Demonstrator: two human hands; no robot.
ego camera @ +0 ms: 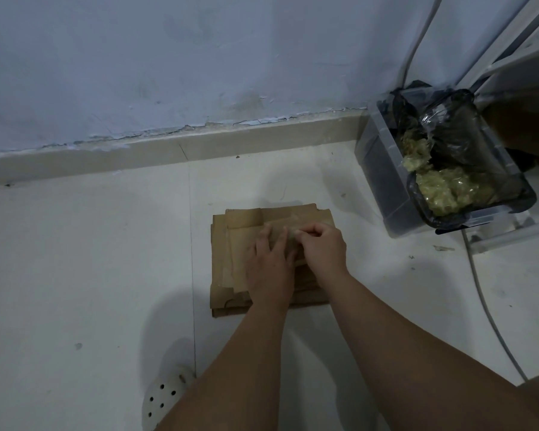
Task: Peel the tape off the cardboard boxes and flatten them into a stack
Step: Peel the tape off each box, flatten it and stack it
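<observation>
On the pale tiled floor [75, 259], toward its far edge where a beige skirting [168, 154] meets a blue-grey wall [199, 57] with flaking paint, lies a stack of flattened cardboard [227, 262]. At the far right corner of the floor stands a clear plastic bin [374, 157] lined with a black bag [448, 126], with yellowish wads of crumpled tape [442, 191] lying in it. A grey cable [486, 306] runs down the wall behind the bin and along the floor's right edge. A white frame [511, 35] rises beside the bin. A white perforated shoe [162, 399] shows at the near edge, just left of the forearms. Nothing lies between the hands and the stack.

The cardboard is plain brown, several sheets lying unevenly so that edges and flaps jut out on the left and far sides.

The left hand [269, 269] presses flat on the top sheet, fingers straight and spread. The right hand [322, 248] touches it on its right, fingers curled and pinching a glossy tape strip [290, 223] on the top sheet; the strip is blurred.
</observation>
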